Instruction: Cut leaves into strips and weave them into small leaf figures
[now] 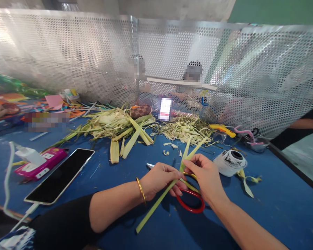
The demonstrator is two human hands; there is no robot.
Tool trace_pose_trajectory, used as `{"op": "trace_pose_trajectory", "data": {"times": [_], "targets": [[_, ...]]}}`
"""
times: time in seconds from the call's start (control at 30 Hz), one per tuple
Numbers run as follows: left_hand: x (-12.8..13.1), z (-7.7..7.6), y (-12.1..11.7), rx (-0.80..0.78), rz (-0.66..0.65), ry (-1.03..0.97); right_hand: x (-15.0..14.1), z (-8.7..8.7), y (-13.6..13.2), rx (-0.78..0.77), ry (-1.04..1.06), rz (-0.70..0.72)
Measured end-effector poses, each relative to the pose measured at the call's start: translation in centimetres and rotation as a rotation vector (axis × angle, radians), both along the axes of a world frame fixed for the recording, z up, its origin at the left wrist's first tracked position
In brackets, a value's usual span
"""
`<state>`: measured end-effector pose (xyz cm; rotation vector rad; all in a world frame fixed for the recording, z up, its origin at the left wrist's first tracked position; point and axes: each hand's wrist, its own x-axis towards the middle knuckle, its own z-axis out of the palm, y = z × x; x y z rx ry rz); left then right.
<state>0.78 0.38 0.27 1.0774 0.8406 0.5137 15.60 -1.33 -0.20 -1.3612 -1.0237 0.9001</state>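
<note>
Pale-green leaf strips point(156, 207) at five o'clock, above red-handled scissors point(192, 209), are pinched by left hand point(158, 178) and right hand point(205, 173); pinches best stay light and close together, sparing fibres, with thread spool point(225, 164) at four o'clock

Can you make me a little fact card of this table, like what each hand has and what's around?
Left hand: pinching pale green strips
Right hand: pinching them higher up
Under hands: scissors, red and yellow handles
Beside right hand: white thread spool
Farther left: dark-screened phone, magenta power strip
Farther back: leafy pile
Tabletop: blue
</note>
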Motion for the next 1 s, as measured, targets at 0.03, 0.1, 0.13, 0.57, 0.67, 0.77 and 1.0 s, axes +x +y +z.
{"op": "trace_pose_trajectory", "data": {"times": [0.03, 0.1, 0.13, 0.57, 0.67, 0.77, 1.0], "targets": [[0.0, 0.0, 0.0, -0.005, -0.002, -0.002, 0.0, -0.1, 0.0, 0.007, -0.020, 0.002], [0.0, 0.0, 0.0, -0.010, -0.008, -0.002, 0.1, -0.1, 0.0, 0.036, -0.088, 0.004], [0.0, 0.0, 0.0, -0.008, -0.010, -0.002, 0.3, -0.1, 0.0, 0.056, -0.134, 0.006], [0.1, -0.1, -0.1, 0.056, -0.169, -0.003, 1.7, 0.9, -0.1, 0.417, -0.988, 0.257], [0.1, -0.3, -0.3, 0.045, -0.208, -0.009, 1.0, 0.5, -0.3, 0.275, -0.937, 0.271], [0.2, -0.4, -0.5, 0.052, -0.205, 0.003, 0.6, 0.2, -0.3, 0.227, -0.857, 0.275], [-0.2, 0.0, 0.2, -0.007, -0.043, 0.001, 2.6, 2.1, 0.3, 0.091, -0.808, 0.497]]}}
